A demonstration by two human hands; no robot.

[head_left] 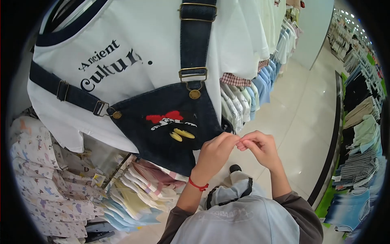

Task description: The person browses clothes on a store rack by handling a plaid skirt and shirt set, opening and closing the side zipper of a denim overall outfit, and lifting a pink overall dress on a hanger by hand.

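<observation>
My left hand (215, 152), with a red string bracelet (198, 185) on its wrist, is raised in front of me with its fingers bent together. My right hand (260, 148) meets it at the fingertips, fingers curled in a pinch. Whatever lies between the fingertips is too small to make out. Just left of my hands hangs a dark denim overall (162, 122) with a red bow and yellow shapes on its bib. Its buckled straps cross a white shirt (122, 36) with black lettering.
Hanging clothes (239, 97) line the rack behind the overall. Patterned garments (44, 179) and pastel clothes (134, 191) hang at lower left. On the right, across the tiled floor (300, 122), runs another row of clothes (361, 162) with a black edge.
</observation>
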